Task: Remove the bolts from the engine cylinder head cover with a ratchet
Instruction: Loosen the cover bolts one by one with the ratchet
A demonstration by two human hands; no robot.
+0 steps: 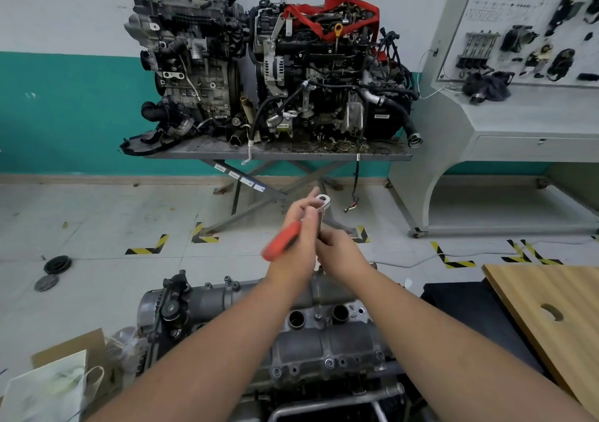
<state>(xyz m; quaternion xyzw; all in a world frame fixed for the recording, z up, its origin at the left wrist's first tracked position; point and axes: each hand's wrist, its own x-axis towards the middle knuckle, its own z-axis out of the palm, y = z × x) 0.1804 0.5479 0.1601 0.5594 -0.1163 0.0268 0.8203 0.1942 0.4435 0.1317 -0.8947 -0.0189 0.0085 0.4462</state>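
The grey cylinder head cover (311, 337) lies just below me, with round plug wells and several bolts along its near flange. Above its far edge my left hand (296, 243) grips the ratchet (322, 202); the silver head points up and away, and the orange handle (280, 241) sticks out lower left. My right hand (340, 253) pinches the extension shaft below the ratchet head. The shaft's lower end and whatever bolt it sits on are hidden behind my hands.
Two dismantled engines (265, 65) stand on a scissor lift table (278, 154) by the far wall. A grey training panel (518, 65) is at right, a wooden board (551, 318) near right, and a cardboard box and paper bag (52, 386) at lower left.
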